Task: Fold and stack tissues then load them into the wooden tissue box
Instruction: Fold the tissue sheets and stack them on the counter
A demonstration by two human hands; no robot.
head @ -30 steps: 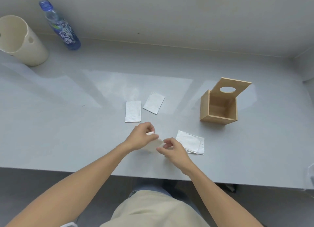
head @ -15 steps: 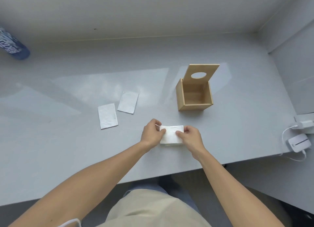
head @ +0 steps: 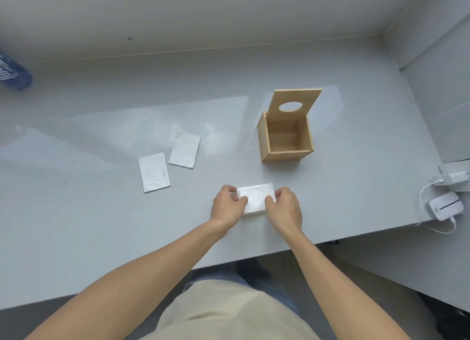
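Note:
A small stack of folded white tissues (head: 256, 197) lies on the grey table near its front edge. My left hand (head: 227, 207) pinches the stack's left end and my right hand (head: 284, 208) pinches its right end. Two more folded tissues lie flat to the left, one nearer (head: 153, 172) and one farther back (head: 185, 150). The wooden tissue box (head: 286, 141) stands behind the stack with its lid (head: 293, 105) swung up; the lid has a round hole and the inside of the box looks bare.
A blue bottle (head: 14, 73) lies at the far left edge. A white charger (head: 451, 179) and a small white device (head: 445, 206) with a cable sit at the table's right end. Grey walls close the back and right side.
A second ago I held one tissue left of the stack; now both hands grip the stack's ends. The view has swung right, and the cup has left the frame.

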